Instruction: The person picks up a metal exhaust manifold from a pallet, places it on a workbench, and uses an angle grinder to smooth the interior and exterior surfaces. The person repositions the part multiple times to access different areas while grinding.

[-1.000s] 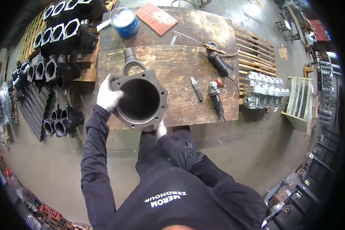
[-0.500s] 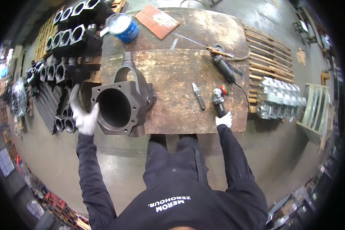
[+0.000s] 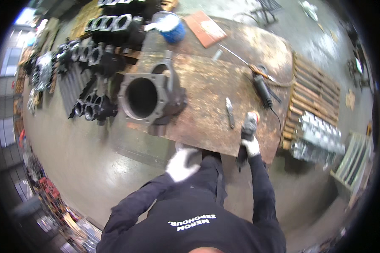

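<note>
My right hand (image 3: 252,147), in a white glove, is wrapped round a small black-and-silver handheld grinder (image 3: 249,125) with a red disc at its head. The tool lies over the right front edge of the wooden worktable (image 3: 198,122). In front of my body, off the table's front edge, my left hand (image 3: 181,165) is blurred by motion; its gloved fingers look apart and nothing shows in them. A large dark metal casting (image 3: 173,101) with a round bore and a bolt-holed flange stands at the table's left. A scraper-like hand tool (image 3: 230,113) lies left of the grinder.
Farther back on the table are a blue can (image 3: 173,31), a reddish sheet (image 3: 204,28) and a corded black power tool (image 3: 262,90). Wooden pallets (image 3: 314,90) and a silver engine block (image 3: 318,135) are to the right. Dark castings (image 3: 97,57) stand at left.
My left hand has moved from beside the casting rightward and down to in front of my body. My right hand has drawn the grinder slightly toward me. The whole view has turned and shifted.
</note>
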Demonstrator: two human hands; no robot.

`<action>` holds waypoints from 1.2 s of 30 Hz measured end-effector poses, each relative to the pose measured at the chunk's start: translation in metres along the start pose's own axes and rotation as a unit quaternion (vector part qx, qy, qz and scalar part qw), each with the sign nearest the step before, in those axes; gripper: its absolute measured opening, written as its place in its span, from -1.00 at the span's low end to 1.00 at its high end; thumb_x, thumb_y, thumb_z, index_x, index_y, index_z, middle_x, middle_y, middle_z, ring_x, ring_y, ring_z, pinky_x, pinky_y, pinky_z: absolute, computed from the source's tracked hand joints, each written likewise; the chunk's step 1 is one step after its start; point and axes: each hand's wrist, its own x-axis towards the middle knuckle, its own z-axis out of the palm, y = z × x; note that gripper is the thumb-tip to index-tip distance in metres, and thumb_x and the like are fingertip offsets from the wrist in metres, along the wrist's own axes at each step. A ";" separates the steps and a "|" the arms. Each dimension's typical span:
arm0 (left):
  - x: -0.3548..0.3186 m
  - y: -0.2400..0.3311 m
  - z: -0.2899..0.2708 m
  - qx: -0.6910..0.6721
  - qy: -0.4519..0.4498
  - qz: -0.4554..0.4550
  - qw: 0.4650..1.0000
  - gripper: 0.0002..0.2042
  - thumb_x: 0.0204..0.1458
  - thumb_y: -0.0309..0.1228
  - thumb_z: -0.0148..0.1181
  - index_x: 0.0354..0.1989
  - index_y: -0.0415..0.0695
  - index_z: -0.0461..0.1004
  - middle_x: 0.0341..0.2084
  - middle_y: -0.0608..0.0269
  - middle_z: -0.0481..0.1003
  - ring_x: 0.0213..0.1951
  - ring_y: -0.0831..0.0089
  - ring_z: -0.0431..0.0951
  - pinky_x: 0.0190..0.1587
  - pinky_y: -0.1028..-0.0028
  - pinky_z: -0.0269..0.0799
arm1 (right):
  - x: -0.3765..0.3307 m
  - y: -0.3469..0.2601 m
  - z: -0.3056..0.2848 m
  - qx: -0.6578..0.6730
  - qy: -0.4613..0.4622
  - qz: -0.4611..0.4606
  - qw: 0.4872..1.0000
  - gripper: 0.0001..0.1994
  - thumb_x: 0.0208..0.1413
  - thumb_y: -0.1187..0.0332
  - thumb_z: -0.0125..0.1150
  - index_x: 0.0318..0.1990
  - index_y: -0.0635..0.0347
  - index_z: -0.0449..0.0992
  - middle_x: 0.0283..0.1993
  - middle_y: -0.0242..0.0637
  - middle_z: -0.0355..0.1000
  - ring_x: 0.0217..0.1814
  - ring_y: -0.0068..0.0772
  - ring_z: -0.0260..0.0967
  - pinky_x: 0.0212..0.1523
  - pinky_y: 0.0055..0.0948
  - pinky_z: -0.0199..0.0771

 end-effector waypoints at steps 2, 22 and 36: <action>0.013 0.009 0.025 -0.072 -0.119 -0.013 0.990 -0.17 -0.08 -0.05 0.49 0.29 -0.28 0.28 0.14 -0.17 0.42 0.19 0.00 0.46 0.25 0.22 0.37 | -0.039 -0.050 0.012 0.134 -0.091 0.007 0.987 -0.49 -0.17 0.49 0.34 0.06 0.25 0.48 -0.12 -0.33 0.51 -0.13 -0.38 0.47 -0.04 -0.37 0.51; -0.023 0.030 -0.042 -0.498 0.077 0.043 0.863 -0.18 -0.28 -0.21 0.58 0.16 -0.27 0.25 -0.06 -0.06 0.56 0.03 0.12 0.60 0.09 0.26 0.50 | -0.174 -0.297 0.268 -0.251 0.108 -0.302 0.913 0.12 -0.29 0.35 0.51 0.45 0.15 -0.13 0.27 0.12 0.26 0.32 -0.02 0.30 0.33 -0.25 0.31; 0.010 0.043 -0.004 -0.540 0.166 -0.003 0.825 -0.40 -0.03 -0.30 0.44 0.09 -0.33 0.27 -0.07 0.01 0.57 -0.03 0.25 0.61 -0.01 0.33 0.53 | -0.164 -0.316 0.280 -0.389 0.085 -0.267 0.877 0.03 -0.08 -0.14 0.50 0.33 0.35 0.04 0.19 0.24 0.41 0.22 0.15 0.45 0.23 -0.16 0.42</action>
